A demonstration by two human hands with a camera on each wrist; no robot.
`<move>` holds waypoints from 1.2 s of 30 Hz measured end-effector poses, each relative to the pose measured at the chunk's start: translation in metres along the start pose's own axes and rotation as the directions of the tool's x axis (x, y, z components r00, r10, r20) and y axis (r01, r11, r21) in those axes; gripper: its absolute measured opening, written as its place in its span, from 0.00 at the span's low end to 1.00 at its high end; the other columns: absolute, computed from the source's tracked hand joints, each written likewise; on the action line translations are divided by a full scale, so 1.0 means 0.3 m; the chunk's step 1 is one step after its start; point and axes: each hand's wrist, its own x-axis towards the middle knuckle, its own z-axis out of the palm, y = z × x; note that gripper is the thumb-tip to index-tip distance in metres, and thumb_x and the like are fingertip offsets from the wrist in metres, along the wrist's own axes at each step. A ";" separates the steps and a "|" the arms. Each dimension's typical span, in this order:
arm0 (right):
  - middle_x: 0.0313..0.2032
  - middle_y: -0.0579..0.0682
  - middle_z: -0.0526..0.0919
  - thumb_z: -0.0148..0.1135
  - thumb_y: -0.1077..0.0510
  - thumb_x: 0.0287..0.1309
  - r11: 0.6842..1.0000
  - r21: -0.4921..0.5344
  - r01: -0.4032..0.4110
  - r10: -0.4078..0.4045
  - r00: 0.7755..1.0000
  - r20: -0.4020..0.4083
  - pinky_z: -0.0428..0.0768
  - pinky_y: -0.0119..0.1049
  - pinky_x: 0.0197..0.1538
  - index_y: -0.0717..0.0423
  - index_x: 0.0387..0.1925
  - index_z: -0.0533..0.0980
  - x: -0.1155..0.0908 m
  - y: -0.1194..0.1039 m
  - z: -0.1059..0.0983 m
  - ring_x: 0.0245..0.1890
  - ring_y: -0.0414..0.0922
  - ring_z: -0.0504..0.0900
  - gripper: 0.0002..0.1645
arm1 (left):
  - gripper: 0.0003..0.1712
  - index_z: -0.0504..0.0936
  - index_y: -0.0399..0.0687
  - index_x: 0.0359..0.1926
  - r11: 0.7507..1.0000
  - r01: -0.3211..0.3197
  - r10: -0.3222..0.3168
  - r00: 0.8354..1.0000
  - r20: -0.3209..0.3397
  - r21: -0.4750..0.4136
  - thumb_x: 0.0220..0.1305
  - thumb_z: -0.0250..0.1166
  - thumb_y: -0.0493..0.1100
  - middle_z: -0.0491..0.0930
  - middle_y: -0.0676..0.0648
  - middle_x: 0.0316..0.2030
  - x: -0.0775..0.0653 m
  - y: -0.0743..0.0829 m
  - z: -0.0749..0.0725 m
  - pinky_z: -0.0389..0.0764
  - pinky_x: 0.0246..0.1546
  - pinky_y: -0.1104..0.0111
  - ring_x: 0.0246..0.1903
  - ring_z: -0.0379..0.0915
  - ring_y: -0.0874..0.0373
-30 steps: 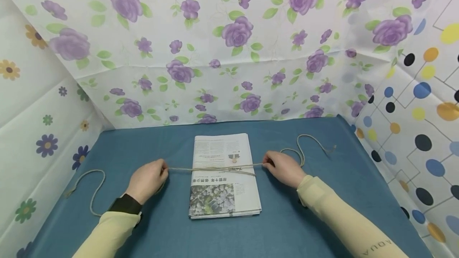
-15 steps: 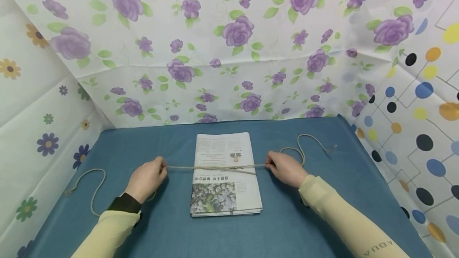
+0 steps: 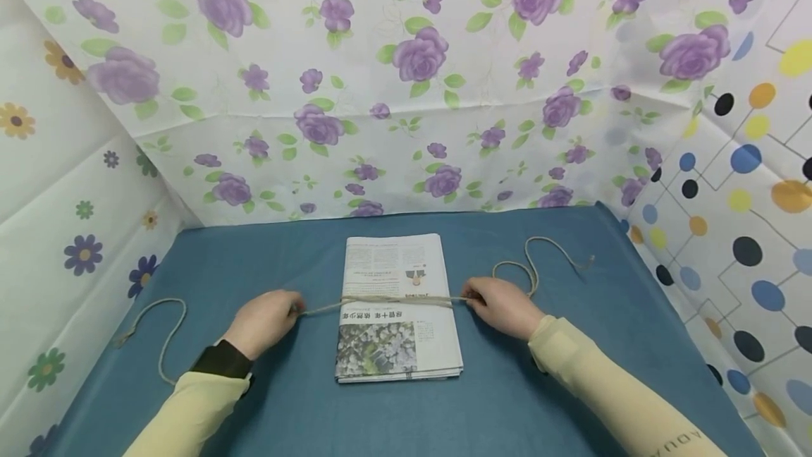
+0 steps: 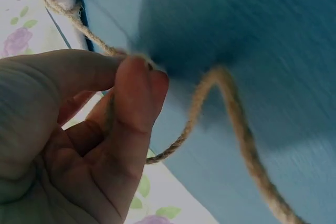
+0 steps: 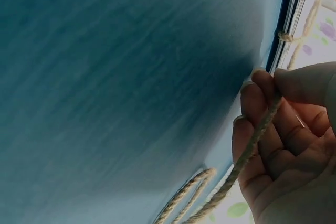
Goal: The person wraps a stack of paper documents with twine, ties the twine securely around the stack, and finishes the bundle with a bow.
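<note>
A folded stack of newspapers (image 3: 434, 351) lies on the blue cloth, with a twine (image 3: 380, 298) running across its top and crossing over itself. Left of the stack, my left hand (image 3: 266, 319) pinches one side of the twine between thumb and fingers; in the left wrist view the loose part of the twine (image 4: 244, 135) hangs in a bend below the hand. On the other side my right hand (image 3: 504, 305) pinches the twine close to the stack's right edge. Seen from the right wrist, the twine (image 5: 252, 145) passes over the fingers and down from the thumb.
A loose twine end (image 3: 184, 312) curves over the cloth at the left, and another twine end (image 3: 533, 266) loops at the right. The blue tablecloth (image 3: 406, 422) meets a flowered curtain (image 3: 406, 125) behind and a dotted sheet (image 3: 748, 252) at the right.
Both hands have come slightly lower, the right one also a little inward. The twine strands over the newspapers now lie closer together, and its left side slopes down to the left hand.
</note>
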 end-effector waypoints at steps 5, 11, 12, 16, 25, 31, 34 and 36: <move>0.30 0.37 0.77 0.70 0.54 0.66 1.000 0.002 -0.001 0.001 0.999 0.032 0.75 0.39 0.33 0.47 0.42 0.82 0.013 -0.023 0.009 0.26 0.36 0.74 0.06 | 0.08 0.86 0.40 0.38 0.998 0.016 -0.015 1.000 0.027 -0.054 0.66 0.63 0.27 0.83 0.44 0.33 0.017 0.030 0.005 0.82 0.38 0.52 0.34 0.80 0.48; 0.25 0.36 0.75 0.69 0.52 0.66 0.995 -0.101 0.011 -0.012 1.000 -0.004 0.72 0.37 0.29 0.44 0.37 0.82 0.047 -0.030 0.040 0.23 0.36 0.71 0.03 | 0.11 0.87 0.38 0.43 0.997 -0.020 0.022 0.999 0.029 -0.073 0.67 0.60 0.27 0.84 0.42 0.37 0.030 0.042 0.019 0.82 0.43 0.50 0.40 0.82 0.44; 0.25 0.36 0.75 0.69 0.52 0.67 0.993 -0.118 0.007 -0.009 1.000 -0.019 0.72 0.37 0.29 0.43 0.36 0.82 0.053 -0.030 0.045 0.22 0.36 0.71 0.03 | 0.11 0.88 0.39 0.42 0.997 -0.021 0.024 0.999 0.032 -0.071 0.67 0.60 0.27 0.84 0.42 0.36 0.030 0.043 0.021 0.82 0.42 0.51 0.39 0.81 0.45; 0.27 0.38 0.78 0.68 0.53 0.67 0.988 -0.154 -0.018 0.006 0.997 -0.078 0.74 0.36 0.28 0.44 0.34 0.83 0.074 -0.030 0.054 0.22 0.35 0.73 0.04 | 0.10 0.88 0.39 0.38 0.998 0.001 0.001 1.000 0.028 -0.071 0.66 0.61 0.27 0.82 0.44 0.32 0.031 0.044 0.022 0.81 0.36 0.54 0.32 0.78 0.50; 0.29 0.41 0.80 0.68 0.56 0.67 0.990 -0.136 -0.040 0.028 0.996 -0.089 0.76 0.38 0.32 0.48 0.38 0.84 0.080 -0.044 0.053 0.25 0.37 0.74 0.02 | 0.11 0.86 0.39 0.49 0.990 0.048 -0.043 0.998 0.043 -0.133 0.67 0.67 0.34 0.83 0.46 0.35 0.053 0.087 0.012 0.78 0.34 0.56 0.30 0.76 0.55; 0.37 0.46 0.84 0.63 0.59 0.72 0.998 -0.036 -0.058 0.054 0.993 -0.106 0.82 0.42 0.41 0.52 0.43 0.84 0.069 -0.028 0.048 0.36 0.43 0.83 0.05 | 0.06 0.91 0.47 0.44 0.996 -0.054 0.048 0.995 -0.089 -0.068 0.68 0.70 0.38 0.87 0.48 0.36 0.055 0.098 0.036 0.81 0.41 0.53 0.35 0.82 0.53; 0.40 0.49 0.86 0.61 0.60 0.73 0.998 0.007 -0.065 0.065 0.991 -0.118 0.83 0.46 0.45 0.54 0.45 0.84 0.064 -0.019 0.032 0.40 0.47 0.85 0.07 | 0.08 0.91 0.47 0.47 0.993 -0.097 0.088 0.988 -0.128 -0.066 0.71 0.67 0.38 0.88 0.48 0.40 0.052 0.097 0.044 0.80 0.46 0.50 0.39 0.83 0.52; 0.41 0.49 0.86 0.61 0.58 0.73 0.997 0.023 -0.068 0.070 0.990 -0.118 0.83 0.46 0.44 0.54 0.46 0.85 0.063 -0.015 0.019 0.40 0.47 0.85 0.08 | 0.09 0.89 0.47 0.49 0.990 -0.104 0.092 0.988 -0.128 -0.094 0.73 0.65 0.39 0.86 0.49 0.41 0.050 0.095 0.048 0.80 0.44 0.52 0.38 0.81 0.53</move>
